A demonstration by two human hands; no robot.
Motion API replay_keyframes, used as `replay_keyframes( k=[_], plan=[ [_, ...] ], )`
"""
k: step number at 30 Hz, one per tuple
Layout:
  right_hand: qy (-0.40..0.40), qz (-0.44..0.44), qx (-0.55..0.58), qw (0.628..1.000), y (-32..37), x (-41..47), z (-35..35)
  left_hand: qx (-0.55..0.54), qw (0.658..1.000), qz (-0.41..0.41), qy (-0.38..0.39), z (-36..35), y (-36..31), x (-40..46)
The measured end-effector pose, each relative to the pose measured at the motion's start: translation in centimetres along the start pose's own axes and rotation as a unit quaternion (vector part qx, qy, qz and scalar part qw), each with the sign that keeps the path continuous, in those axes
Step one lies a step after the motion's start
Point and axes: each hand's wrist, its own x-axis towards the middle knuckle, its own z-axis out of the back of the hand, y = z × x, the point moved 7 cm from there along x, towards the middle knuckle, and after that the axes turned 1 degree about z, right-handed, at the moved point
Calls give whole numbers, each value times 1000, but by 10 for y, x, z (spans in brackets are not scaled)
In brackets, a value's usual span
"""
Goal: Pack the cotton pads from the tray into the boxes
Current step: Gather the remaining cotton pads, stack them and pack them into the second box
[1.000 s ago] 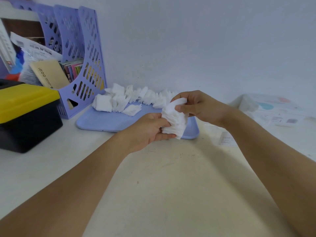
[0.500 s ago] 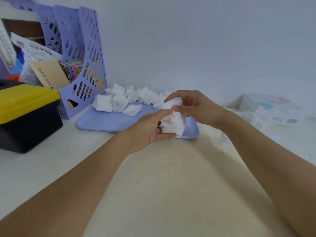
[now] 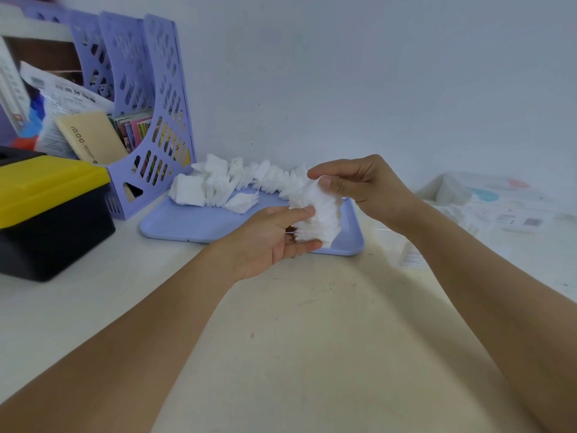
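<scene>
The tan booklet (image 3: 93, 140) in the file rack reads "iGOO"

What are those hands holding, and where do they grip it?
A stack of cotton pads: the left hand grips its lower end, the right hand pinches its top.

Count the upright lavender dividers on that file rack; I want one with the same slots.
3 dividers show on the lavender file rack, stepping back leftward from the nearest. More may hide beyond the frame's left edge.

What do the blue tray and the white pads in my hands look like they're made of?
Tray: likely plastic, smooth matte lavender-blue, with a moulded rounded rim. Bunch of pads: soft, fibrous white cotton by the look, its edges ragged and crumpling where the left hand and right hand grip it.
</scene>
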Motion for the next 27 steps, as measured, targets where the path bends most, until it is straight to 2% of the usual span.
replay_keyframes(
  k=[6,14,17,21,27],
  plan=[
    [-11,-8,49,999,-2,1,3,-14,1000,5,9,-2,1,-1],
    [-54,3,13,998,10,6,23,-13,1000,12,-17,1,2,0],
    [2,-15,-11,1000,12,4,19,-5,1000,14,-13,0,3,0],
    [60,-7,-71,996,9,2,2,34,998,30,32,-7,7,-2],
    [85,-19,-91,992,4,0,-3,37,998,28,42,-8,6,-3]
  ],
)
